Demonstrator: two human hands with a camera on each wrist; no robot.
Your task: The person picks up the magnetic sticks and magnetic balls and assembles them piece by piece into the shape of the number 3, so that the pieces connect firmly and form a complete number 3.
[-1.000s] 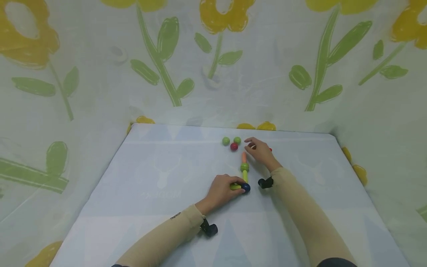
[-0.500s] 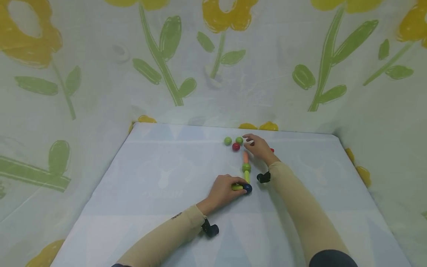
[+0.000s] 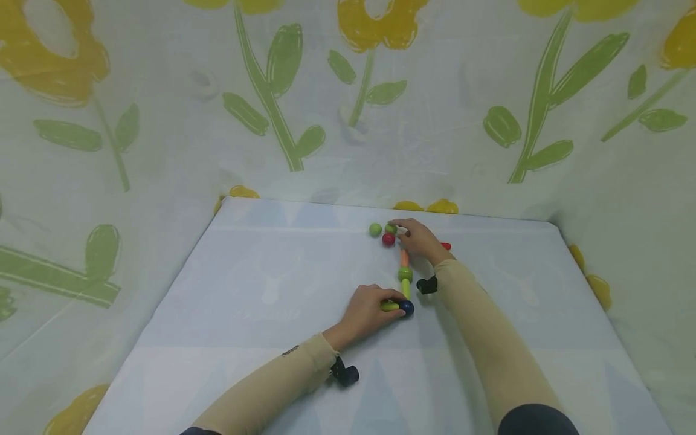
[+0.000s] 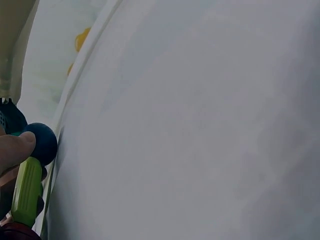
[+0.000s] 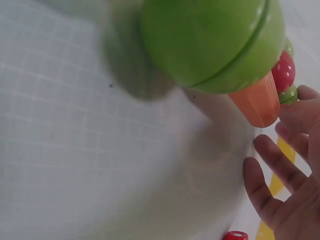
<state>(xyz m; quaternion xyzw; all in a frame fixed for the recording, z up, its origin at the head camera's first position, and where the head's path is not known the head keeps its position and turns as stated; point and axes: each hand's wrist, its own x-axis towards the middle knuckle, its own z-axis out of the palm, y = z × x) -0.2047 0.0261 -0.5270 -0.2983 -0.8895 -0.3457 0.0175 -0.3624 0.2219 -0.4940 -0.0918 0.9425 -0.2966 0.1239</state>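
My left hand point(image 3: 365, 314) pinches a dark blue ball point(image 3: 406, 308) joined to a yellow-green ribbed stick point(image 4: 27, 192); the thumb lies on the ball in the left wrist view. Touching or very near that ball is an upright-running row of pieces: a yellow-green stick point(image 3: 406, 289), a grooved green ball point(image 3: 405, 274) and an orange stick point(image 3: 405, 258). My right hand point(image 3: 421, 240) reaches past the row with fingers spread. Its index finger is at a small green ball point(image 3: 390, 228), beside a red ball point(image 3: 388, 239); whether it touches cannot be told.
Another green ball point(image 3: 375, 229) lies left of the red one. A red piece point(image 3: 446, 246) sits behind the right wrist, partly hidden. The white table point(image 3: 261, 272) ends at a flower-patterned cloth wall point(image 3: 424, 133) at the back and sides.
My right hand has moved slightly left and away, its index finger now over the right-hand green ball. The left hand keeps its hold on the blue ball. The head view has shifted slightly.
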